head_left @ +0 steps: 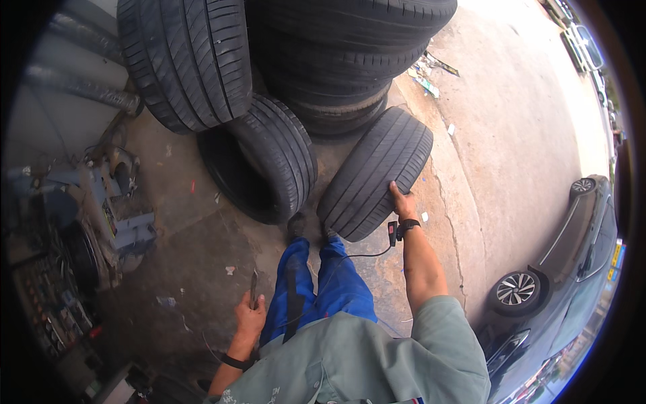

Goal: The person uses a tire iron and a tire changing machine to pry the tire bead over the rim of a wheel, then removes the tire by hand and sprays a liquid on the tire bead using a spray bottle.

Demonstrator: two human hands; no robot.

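My right hand (402, 203) rests on the tread of a dark tyre (377, 172), thumb and fingers along its right side. That tyre stands tilted just in front of my right foot. Down by my left thigh, my left hand (249, 317) is closed around a slim dark hand tool (254, 286) that points upward; its exact kind is too small to make out. Left of the touched tyre, another tyre (286, 155) leans with its hollow side facing left. A larger-looking tyre (188, 60) stands above it at the upper left.
Behind these rises a stack of tyres (343, 54). On the left stands grey metal machinery (124, 215) with cluttered tools. A dark car (558, 269) is parked at the right. Litter (427, 84) lies on the concrete floor (498, 128), and a thin cable (367, 255) runs from my right wrist.
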